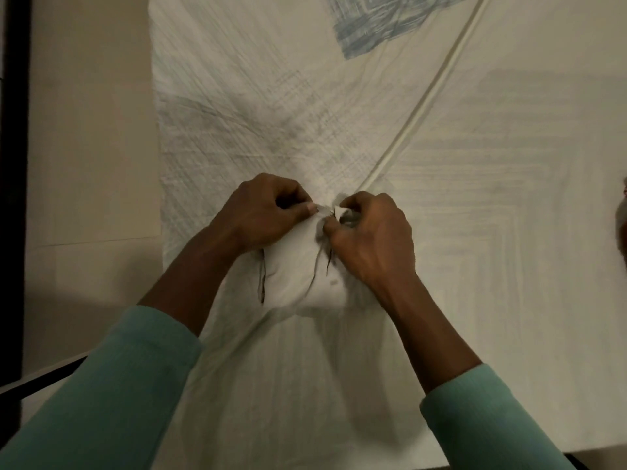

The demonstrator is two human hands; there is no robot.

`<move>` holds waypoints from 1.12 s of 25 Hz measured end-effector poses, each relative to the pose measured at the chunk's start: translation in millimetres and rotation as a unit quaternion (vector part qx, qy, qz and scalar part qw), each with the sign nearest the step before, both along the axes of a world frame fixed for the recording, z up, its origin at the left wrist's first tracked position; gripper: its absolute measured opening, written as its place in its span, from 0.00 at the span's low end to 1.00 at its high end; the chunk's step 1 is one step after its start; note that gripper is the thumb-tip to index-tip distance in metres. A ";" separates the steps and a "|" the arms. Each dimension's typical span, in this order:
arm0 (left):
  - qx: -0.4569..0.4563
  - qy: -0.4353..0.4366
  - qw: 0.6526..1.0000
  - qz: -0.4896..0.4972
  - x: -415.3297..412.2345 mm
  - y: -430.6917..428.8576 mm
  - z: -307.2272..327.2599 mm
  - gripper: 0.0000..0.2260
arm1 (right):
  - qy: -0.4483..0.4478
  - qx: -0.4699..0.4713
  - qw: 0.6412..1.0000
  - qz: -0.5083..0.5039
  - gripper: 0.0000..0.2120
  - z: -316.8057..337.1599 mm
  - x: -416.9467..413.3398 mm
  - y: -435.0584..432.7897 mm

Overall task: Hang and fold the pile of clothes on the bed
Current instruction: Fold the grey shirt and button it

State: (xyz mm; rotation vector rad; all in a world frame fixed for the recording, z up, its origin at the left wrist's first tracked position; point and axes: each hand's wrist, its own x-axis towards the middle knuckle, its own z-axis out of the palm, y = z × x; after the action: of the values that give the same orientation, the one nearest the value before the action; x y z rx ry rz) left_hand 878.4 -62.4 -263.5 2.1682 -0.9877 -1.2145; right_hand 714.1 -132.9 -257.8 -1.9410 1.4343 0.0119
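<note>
Beige floor (pixel 84 130) runs beside a dark strip (pixel 13 164).

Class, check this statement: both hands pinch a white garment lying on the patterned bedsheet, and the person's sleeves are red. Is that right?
Not quite: the head view shows the sleeves are teal green, not red. The rest stands: the left hand and right hand both pinch the white garment lying on the patterned bedsheet.

In dim light, a pale tiled floor (pixel 91 130) lies left of the patterned bed (pixel 509 266), a dark frame (pixel 13 164) beyond it.
</note>
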 end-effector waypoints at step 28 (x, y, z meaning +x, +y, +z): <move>0.055 0.115 0.988 0.091 -35.6 11.0 12.0 0.11 | -0.278 0.143 0.883 -0.350 0.11 15.3 -24.6 55.4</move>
State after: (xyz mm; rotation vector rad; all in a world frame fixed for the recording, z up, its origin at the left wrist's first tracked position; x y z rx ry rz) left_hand 842.8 -51.4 -251.5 2.0879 -0.6272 -1.4188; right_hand 689.5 -77.4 -242.5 -0.9821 1.5298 -0.5849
